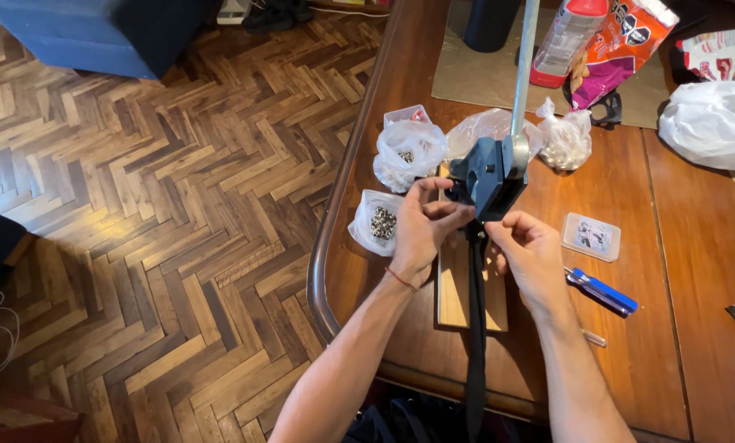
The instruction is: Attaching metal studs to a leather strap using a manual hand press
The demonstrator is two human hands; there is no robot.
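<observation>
A dark grey press (489,176) with a black strap (476,328) stands on a reddish-brown table (671,328) beside brown herringbone flooring (162,221).

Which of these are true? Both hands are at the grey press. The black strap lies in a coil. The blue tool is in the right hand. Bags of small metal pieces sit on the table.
1. True: left hand and right hand are at the grey press.
2. False: black strap runs straight.
3. False: blue tool lies on the table.
4. True: a bag holds some.
</observation>
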